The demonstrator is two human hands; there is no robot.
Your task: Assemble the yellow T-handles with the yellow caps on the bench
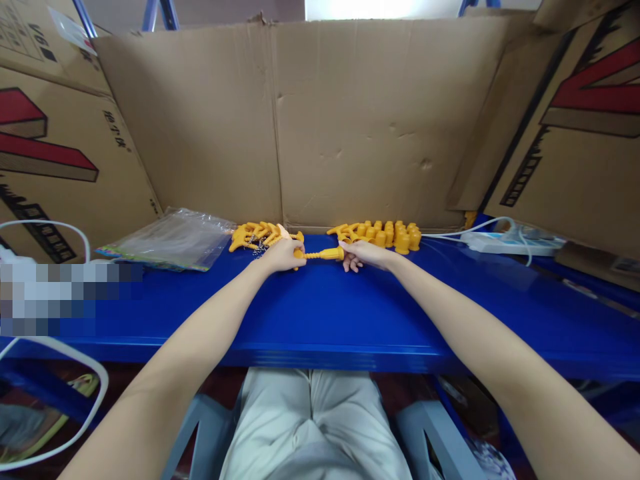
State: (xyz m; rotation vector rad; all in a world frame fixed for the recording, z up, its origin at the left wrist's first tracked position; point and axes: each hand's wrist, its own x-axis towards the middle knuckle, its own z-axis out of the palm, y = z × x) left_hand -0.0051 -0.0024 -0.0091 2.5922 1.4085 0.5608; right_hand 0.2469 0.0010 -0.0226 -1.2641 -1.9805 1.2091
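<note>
My left hand [284, 254] and my right hand [361, 254] rest on the blue table [320, 313] and hold one yellow plastic rod [324, 253] between them, each closed on one end. The rod lies level, just above the table. Behind my left hand lies a heap of yellow plastic parts [257, 235] with a small metal chain. Behind my right hand stand several yellow cap-shaped pieces [387, 235] in a cluster.
A cardboard wall [320, 120] closes the back and sides of the table. A clear plastic bag [170, 239] lies at the left. A white power strip [500, 241] with cables lies at the right. A white cable [65, 230] loops at the far left.
</note>
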